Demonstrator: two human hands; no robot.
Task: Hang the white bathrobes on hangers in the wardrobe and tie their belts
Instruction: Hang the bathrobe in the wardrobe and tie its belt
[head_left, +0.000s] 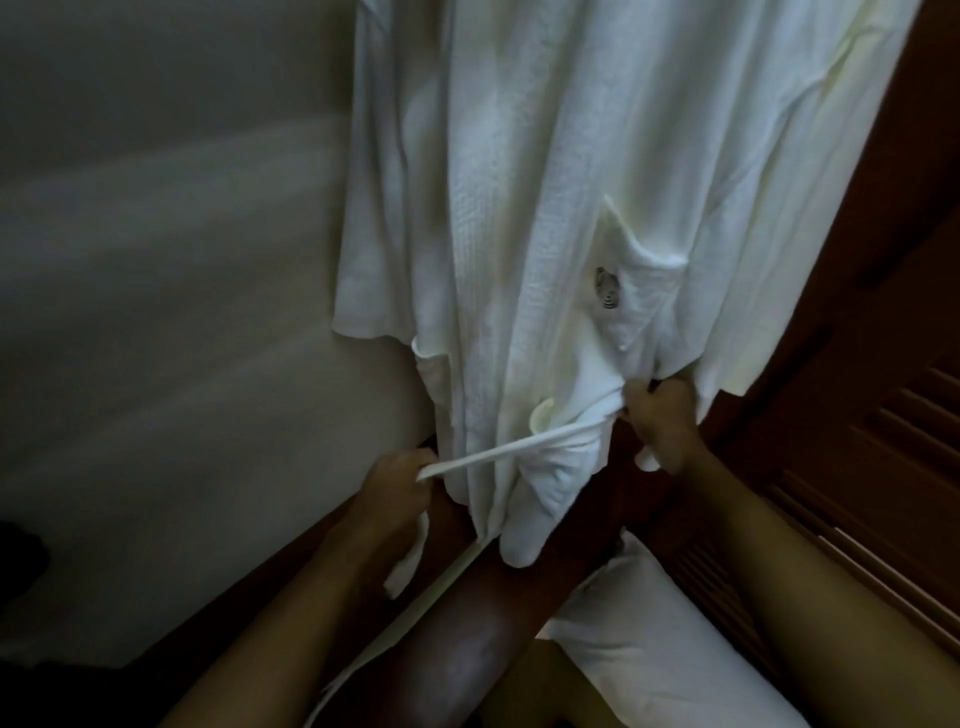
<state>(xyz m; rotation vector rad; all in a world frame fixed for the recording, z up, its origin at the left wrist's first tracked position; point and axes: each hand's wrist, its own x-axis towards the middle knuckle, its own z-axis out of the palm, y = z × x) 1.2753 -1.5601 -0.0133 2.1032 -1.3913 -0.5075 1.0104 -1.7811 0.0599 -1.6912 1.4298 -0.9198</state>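
wearer: a person seen from the head camera | left hand (400, 486): bare | left forearm (270, 618): bare, uncovered down to the bottom edge | right hand (661, 422): bare | right forearm (831, 597): bare, uncovered to the lower right corner | light: dim, nails and finer marks unreadable

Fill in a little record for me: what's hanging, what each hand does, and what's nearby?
hanging: white bathrobe, top out of view
tie: belt stretched across the robe's front, no knot visible
left: left hand grips one belt end
right: right hand grips the belt at the robe's right side
nearby: white pillow below, louvred wooden door at right
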